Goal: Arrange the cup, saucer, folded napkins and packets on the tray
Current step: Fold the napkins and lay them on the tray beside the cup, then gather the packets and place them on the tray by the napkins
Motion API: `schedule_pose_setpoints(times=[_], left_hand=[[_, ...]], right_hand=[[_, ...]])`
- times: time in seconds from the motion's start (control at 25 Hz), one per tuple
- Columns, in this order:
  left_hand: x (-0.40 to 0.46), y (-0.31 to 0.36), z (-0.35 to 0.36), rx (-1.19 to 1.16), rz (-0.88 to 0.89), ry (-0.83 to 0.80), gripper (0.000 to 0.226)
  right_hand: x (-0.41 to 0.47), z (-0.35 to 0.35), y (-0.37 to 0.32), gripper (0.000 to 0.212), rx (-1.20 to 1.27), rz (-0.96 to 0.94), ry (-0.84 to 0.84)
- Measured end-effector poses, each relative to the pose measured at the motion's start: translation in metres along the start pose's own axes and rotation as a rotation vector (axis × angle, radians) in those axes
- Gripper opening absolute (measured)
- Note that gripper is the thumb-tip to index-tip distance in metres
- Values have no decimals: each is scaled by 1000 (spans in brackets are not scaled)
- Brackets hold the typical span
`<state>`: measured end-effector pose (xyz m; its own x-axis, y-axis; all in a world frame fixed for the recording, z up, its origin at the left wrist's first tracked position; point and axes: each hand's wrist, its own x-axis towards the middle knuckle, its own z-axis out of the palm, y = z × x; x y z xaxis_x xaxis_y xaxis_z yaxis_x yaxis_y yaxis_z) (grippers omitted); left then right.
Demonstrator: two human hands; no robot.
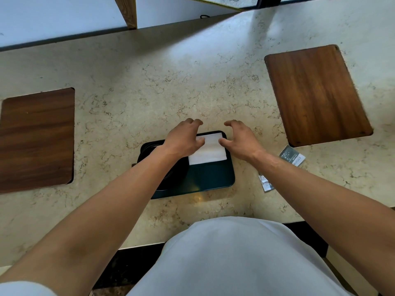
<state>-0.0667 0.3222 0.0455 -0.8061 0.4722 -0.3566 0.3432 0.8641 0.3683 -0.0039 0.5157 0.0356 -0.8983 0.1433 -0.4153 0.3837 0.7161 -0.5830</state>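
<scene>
A dark green tray (213, 178) lies on the marble counter in front of me. A white folded napkin (210, 151) rests on its far right corner. My left hand (184, 136) hovers over the napkin's left edge, fingers spread, holding nothing. My right hand (240, 138) is just right of the napkin, fingers apart and curled, also holding nothing. A dark round saucer or cup (171, 180) sits on the tray's left half, mostly hidden under my left forearm. Two packets lie on the counter to the right: a grey one (291, 158) and a smaller white one (266, 184).
Two dark wooden boards are set on the counter, one at the left (36, 137) and one at the far right (316, 95). The counter's front edge runs just above my white-clothed torso. A wall and a wooden post stand at the back.
</scene>
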Motion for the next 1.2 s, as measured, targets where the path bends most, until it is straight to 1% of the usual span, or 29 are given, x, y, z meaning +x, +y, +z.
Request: schedule_pose_setpoints(times=[0.12,0.24,0.48,0.72,0.88,1.0,1.2], left_hand=[[-9,9,2,9,49,-26,67],[-17,19,6,-21,110,-27,67],[-23,43,16,-29,217,-41,59],[-25,70,34,-32,316,-59,48],[-32,87,49,-27,392,-140,47],[-37,93,56,-37,383,-140,46],[-55,112,69,-85,304,-116,42]], right_hand=[[-13,-1,4,69,0,-5,2],[-25,-1,9,69,-2,5,23],[-52,-4,30,64,-6,37,90],[-82,-4,60,54,16,150,208],[-103,-3,83,51,-3,247,245],[-109,0,100,51,-33,279,243],[-106,0,130,50,-7,285,183]])
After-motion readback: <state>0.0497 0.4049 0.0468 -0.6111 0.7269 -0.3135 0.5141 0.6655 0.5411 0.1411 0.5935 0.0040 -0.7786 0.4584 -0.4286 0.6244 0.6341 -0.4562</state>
